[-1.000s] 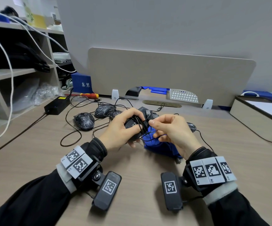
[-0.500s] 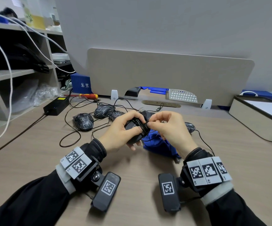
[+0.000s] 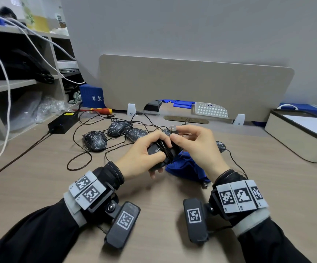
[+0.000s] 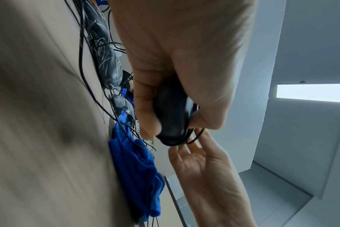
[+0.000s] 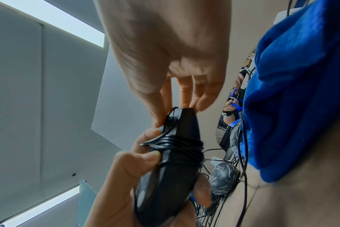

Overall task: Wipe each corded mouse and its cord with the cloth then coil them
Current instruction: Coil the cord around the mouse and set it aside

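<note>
My left hand (image 3: 154,149) grips a black mouse (image 3: 156,155) just above the desk, its underside toward me. Its black cord (image 3: 166,150) is wound in several turns around the body (image 5: 177,145). My right hand (image 3: 174,136) pinches the cord's free end between thumb and fingers, and the USB plug (image 3: 173,128) sticks up above them. The blue cloth (image 3: 188,168) lies crumpled on the desk under both hands (image 4: 138,169). Three scribbled black mice (image 3: 95,140) (image 3: 118,128) (image 3: 137,134) lie behind with loose tangled cords. Another mouse (image 3: 220,146) is half hidden by my right hand.
A black power adapter (image 3: 62,122) and a red-yellow screwdriver (image 3: 100,111) lie at the back left. A beige box (image 3: 294,147) stands at the right. A beige divider panel (image 3: 191,86) closes the back. Shelves with hanging white cables (image 3: 6,92) stand at the left.
My right hand has carried the cord's end over the mouse, and the USB plug now shows above the fingers. The left hand has kept its grip and turned the mouse slightly.
</note>
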Tool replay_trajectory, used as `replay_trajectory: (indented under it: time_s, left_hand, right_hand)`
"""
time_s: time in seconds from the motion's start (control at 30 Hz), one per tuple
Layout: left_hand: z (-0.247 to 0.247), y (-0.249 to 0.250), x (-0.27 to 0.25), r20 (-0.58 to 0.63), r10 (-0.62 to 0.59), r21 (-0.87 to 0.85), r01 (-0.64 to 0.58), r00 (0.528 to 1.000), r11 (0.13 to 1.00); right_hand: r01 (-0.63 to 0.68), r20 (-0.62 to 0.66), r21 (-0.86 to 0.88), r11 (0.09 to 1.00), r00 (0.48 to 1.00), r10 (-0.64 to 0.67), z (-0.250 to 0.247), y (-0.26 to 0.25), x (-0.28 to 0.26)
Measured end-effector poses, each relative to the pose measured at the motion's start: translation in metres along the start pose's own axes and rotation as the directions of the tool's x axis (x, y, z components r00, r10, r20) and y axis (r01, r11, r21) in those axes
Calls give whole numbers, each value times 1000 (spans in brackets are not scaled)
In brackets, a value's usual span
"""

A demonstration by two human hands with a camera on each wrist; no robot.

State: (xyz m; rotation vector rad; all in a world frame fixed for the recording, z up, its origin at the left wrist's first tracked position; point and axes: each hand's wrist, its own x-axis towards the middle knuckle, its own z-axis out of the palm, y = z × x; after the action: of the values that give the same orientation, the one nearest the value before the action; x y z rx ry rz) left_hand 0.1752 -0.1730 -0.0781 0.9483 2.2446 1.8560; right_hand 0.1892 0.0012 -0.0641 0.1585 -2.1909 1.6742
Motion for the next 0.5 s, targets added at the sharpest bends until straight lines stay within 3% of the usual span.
replay_trajectory:
  time_s: [0.13, 0.27, 0.37, 0.5]
  left_hand:
    - [1, 0, 1, -13, -11, 2, 11, 1000, 1000]
    - [-2, -5, 6, -79, -66, 23, 68, 995, 997]
    - [-8, -4, 10, -196, -122, -35, 118, 973, 992]
    - [-14, -2, 13, -307, -137, -80, 118, 942, 990]
  right_hand:
    - [133, -95, 39, 990, 987, -129, -2, -2, 0]
    - [200, -147, 297, 934, 976, -162, -6, -14, -5]
    - [198, -65, 357, 913, 980, -187, -3, -23, -11]
    - [131, 112, 313, 941, 979, -173, 5, -22, -15]
